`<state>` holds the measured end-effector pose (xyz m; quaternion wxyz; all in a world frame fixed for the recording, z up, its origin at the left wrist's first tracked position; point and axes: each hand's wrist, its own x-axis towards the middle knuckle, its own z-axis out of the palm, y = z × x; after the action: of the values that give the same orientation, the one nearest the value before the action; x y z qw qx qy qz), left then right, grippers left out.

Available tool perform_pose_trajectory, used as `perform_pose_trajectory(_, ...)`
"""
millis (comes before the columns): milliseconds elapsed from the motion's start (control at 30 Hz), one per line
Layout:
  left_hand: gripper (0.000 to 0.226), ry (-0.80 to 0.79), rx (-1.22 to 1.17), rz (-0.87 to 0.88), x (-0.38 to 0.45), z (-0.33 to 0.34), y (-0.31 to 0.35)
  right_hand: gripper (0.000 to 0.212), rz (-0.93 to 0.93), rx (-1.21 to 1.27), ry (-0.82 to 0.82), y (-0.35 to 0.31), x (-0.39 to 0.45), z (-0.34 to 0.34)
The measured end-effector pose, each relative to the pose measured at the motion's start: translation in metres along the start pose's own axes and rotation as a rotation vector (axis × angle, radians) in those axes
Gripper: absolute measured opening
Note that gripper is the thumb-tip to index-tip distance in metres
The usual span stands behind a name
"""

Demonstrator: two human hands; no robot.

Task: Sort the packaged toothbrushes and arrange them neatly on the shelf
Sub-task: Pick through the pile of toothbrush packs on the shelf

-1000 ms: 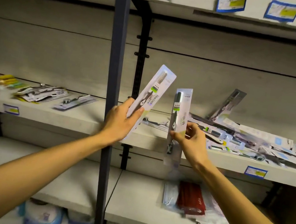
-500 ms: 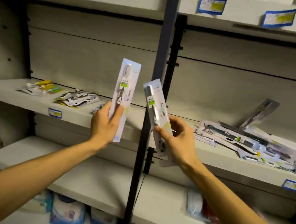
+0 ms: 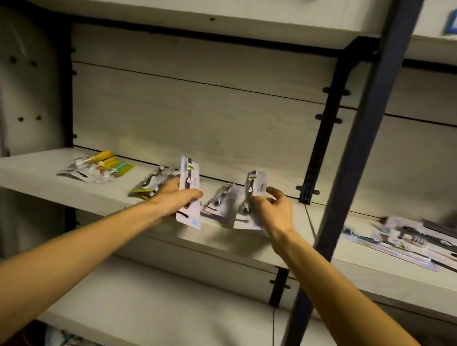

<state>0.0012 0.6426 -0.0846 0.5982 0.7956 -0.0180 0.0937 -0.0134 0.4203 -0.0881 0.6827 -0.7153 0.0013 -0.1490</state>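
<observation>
Packs: L hand (image 3: 173, 197) grips one (image 3: 190, 193), R hand (image 3: 274, 211) grips another (image 3: 252, 197), over shelf (image 3: 39, 185). Placing step; next lay both flat on pile (image 3: 218, 201).

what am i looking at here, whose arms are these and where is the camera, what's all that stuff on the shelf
There is no machine here. The arms belong to a person wearing a camera on the head, so you look forward and down at their hands. The left hand holds one packaged toothbrush, and the right hand holds another, both over the middle shelf. On that shelf lie a pile of yellow and green packs, a second pile behind the left hand, and a pack between the hands. Right of the dark post is a messy heap of packs.
</observation>
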Motion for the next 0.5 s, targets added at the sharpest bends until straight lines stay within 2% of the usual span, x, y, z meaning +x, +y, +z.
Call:
perform_pose_trajectory(100,0.009,-0.085,-0.030,-0.014,0.025,-0.012,-0.010,0.038,-0.002,-0.114,0.029,0.009,0.023,0.018)
perform_pose_trajectory(200,0.009,-0.100,-0.006,0.009,0.042,-0.015,-0.020,0.023,-0.048,-0.543,-0.019,0.023,0.035,0.025)
perform_pose_trajectory(300,0.014,-0.110,0.008,0.022,0.050,-0.014,-0.028,0.038,-0.048,-0.910,-0.094,0.030,0.039,0.031)
perform_pose_trajectory(400,0.026,-0.099,-0.014,0.088,0.057,-0.014,-0.035,0.055,-0.113,-0.886,-0.047,0.028,0.042,0.037)
perform_pose_trajectory(500,0.027,-0.088,-0.062,0.174,0.056,-0.011,-0.037,0.048,-0.194,-0.824,0.021,0.029,0.039,0.037)
